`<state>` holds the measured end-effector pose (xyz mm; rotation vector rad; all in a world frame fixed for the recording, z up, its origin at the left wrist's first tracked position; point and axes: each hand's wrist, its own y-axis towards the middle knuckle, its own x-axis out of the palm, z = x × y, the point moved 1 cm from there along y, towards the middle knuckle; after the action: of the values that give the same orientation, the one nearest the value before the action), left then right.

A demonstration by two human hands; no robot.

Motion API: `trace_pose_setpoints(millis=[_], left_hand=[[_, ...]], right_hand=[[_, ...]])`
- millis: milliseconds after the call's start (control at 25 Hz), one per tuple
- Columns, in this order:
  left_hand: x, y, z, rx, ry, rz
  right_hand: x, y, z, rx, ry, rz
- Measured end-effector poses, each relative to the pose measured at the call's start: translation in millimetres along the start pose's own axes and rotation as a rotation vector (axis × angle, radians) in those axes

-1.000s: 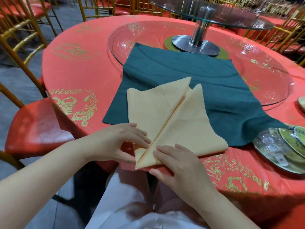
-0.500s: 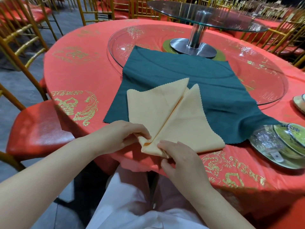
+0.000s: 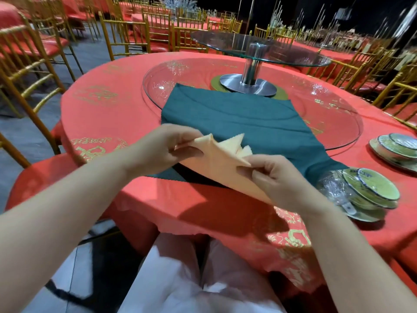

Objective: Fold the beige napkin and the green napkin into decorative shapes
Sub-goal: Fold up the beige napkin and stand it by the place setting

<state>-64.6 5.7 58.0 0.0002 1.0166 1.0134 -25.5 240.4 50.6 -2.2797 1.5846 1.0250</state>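
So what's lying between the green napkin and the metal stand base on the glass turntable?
Nothing: in the head view the green napkin's far edge ends just short of the metal stand base, with only bare glass turntable between.

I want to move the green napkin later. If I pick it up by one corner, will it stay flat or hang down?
The green napkin would likely hang limp: it already follows the step from the glass turntable down to the tablecloth. It is probably light, being one thin layer. It may slide easily on the glass, though this is a guess.
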Motion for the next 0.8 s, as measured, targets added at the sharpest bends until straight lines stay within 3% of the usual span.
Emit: trace_pose_setpoints(millis=[120,280,440,560,640,720,800], left_hand=[[-27,21,36,0.034,-0.129,-0.074],[-54,53,80,0.094,-0.359,-0.191],[-52,91,77,0.074,-0.514,-0.156],[-14,109,18,-0.303,-0.516,-0.164],[26,103,-31,-0.599,-0.234,-0.195],[61,93,-67,-0.733,0.026,-0.266],[78,86,-82,-0.777,0.002,-0.268]], right_hand=[[-30,4,-25,-0.052,0.098,0.011],[-64,3,-64,-0.122,0.413,0.028],[-86,23,-62,-0.120,0.629,0.113],[-76,54,-7,0.165,0.263,0.137],[-52,66,43,0.339,-0.082,0.059],[-28,69,81,0.477,-0.260,0.010],[-18,69,97,0.521,-0.369,0.037]])
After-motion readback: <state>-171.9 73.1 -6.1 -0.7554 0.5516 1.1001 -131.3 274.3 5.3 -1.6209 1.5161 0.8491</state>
